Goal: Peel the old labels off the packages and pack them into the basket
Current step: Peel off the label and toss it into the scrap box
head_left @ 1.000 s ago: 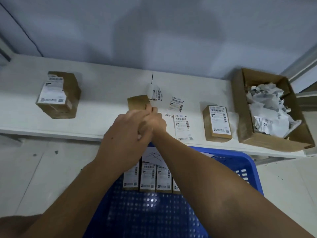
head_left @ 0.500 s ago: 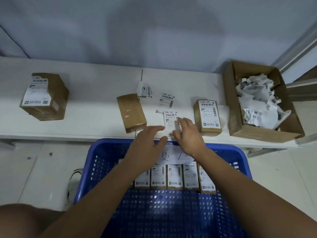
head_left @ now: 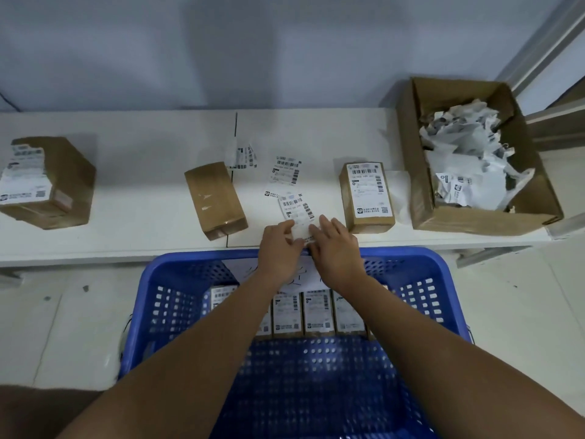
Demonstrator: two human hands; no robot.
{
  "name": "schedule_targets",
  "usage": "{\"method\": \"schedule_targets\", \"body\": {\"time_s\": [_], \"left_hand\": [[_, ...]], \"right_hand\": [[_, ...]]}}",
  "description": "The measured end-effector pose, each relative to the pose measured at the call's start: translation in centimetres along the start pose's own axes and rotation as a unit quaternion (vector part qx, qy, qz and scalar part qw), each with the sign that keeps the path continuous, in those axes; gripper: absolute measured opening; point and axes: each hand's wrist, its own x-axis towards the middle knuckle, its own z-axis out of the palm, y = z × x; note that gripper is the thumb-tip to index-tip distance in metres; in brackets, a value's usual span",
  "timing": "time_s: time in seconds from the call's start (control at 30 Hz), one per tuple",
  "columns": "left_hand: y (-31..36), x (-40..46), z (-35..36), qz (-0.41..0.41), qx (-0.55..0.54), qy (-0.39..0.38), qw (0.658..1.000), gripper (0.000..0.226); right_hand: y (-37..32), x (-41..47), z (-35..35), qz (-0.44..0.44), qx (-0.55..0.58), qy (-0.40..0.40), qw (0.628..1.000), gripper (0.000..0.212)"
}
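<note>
Both hands meet on a loose label (head_left: 297, 213) lying on the white shelf (head_left: 133, 172), just beyond the blue basket (head_left: 421, 264) rim. Left hand (head_left: 278, 248) and right hand (head_left: 335, 248) pinch its near edge. Bare package (head_left: 215, 199) left of label, labelled package (head_left: 367, 194) right; labelled packages (head_left: 316, 312) stand in the basket.

— What colour is the basket (head_left: 441, 280)?
— Blue, its walls and floor dotted with rows of small holes.
— The boxes?
— Brown: the bare box (head_left: 215, 199), the labelled box (head_left: 368, 194), the far box (head_left: 47, 182).
— The labels?
— The loose label (head_left: 296, 207) is white with black barcode stripes.
— The table (head_left: 142, 185)?
— White.
</note>
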Motion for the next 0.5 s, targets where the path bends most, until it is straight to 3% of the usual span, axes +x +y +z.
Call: {"method": "schedule_targets", "body": {"time_s": [0.17,0.33,0.4,0.5], "left_hand": [[0.1,-1.1,-1.2,-0.007,-0.04,0.046,0.998,0.049],[2.0,-4.4,-4.2,0.017,-0.072,0.046,0.996,0.051],[3.0,-6.9,-5.8,0.022,-0.111,0.03,0.993,0.05],[4.5,-11.3,-8.3,0.055,-0.149,0.01,0.987,0.048]], "right_hand": [[-0.1,-0.6,0.1,-0.029,0.054,-0.004,0.998,0.048],[-2.3,-3.5,-4.2,0.024,0.239,0.008,0.971,0.052],[-3.3,-5.2,-6.5,0.051,0.342,0.025,0.938,0.049],[-4.9,-8.8,-10.4,0.092,0.525,0.005,0.846,0.043]]}}
